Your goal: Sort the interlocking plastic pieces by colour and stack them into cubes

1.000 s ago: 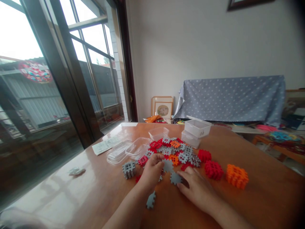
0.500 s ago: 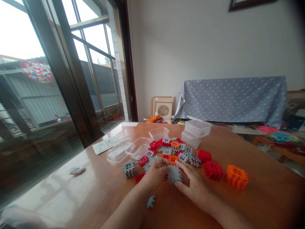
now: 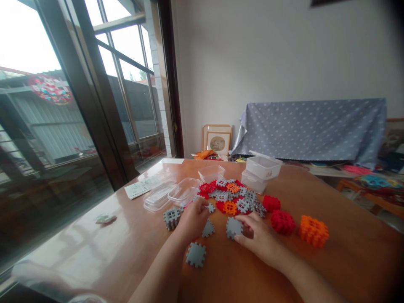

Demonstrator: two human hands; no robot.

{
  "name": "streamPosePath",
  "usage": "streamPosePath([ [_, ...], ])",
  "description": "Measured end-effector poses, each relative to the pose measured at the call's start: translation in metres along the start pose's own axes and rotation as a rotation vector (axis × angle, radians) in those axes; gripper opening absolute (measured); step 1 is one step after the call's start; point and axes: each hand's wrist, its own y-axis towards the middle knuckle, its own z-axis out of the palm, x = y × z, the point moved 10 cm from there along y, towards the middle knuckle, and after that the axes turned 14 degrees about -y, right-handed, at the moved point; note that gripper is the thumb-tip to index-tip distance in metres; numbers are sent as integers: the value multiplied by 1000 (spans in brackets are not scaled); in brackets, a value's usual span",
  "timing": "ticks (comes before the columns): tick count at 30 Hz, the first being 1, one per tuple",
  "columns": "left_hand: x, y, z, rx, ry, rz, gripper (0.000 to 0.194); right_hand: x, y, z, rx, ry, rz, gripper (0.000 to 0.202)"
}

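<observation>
Grey square tile (image 3: 234,227), flat-faced with toothed edges, lies at the fingertips of the right hand (image 3: 257,236), on that hand's left side. The right hand is partly open, thumb and forefinger a tile's breadth apart, pinching the tile by its near and far edges; whether the tile touches the table (image 3: 240,277) is hard to tell.

The left hand (image 3: 196,215) is loosely closed, its fingers curled toward the thumb. A grey toothed piece (image 3: 211,208) shows just beyond its fingertips; whether it is gripped cannot be told. Just right of the left wrist lies a grey triangular tile (image 3: 208,228), and nearer the wearer than that hand, a second grey square tile (image 3: 195,254). A grey stack (image 3: 172,219) stands to the left of the left hand.

Ahead of both hands is a mixed pile (image 3: 233,195) of red, grey and orange pieces. Right of the right hand stand a red stack (image 3: 283,221) and an orange stack (image 3: 314,230).

For good handling, a light pinch on the teeth should leave the tile's face uncovered and its left edge free. Fingers in the pile would probably do best lifting one piece at a time, since the teeth may snag.
</observation>
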Motion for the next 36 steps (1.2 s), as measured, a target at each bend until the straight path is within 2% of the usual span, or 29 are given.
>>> streamPosePath([
  [3,0,-2,-2,27,152,10,16,2,-1,5,39,-45,2,51],
  [7,1,-6,3,123,289,-22,16,2,-3,9,98,-79,-1,52],
  [12,0,-14,8,205,392,-68,21,-2,-3,9,92,-64,4,62],
  [18,-3,-24,15,269,438,-79,26,-3,-1,11,98,-46,6,51],
  [26,-11,-21,9,234,465,-56,18,-7,0,9,15,-13,34,47],
  [31,-13,-26,23,334,543,-10,22,-18,3,12,-44,21,70,44],
  [36,-13,-28,32,359,576,37,5,-21,4,13,-62,50,60,45],
])
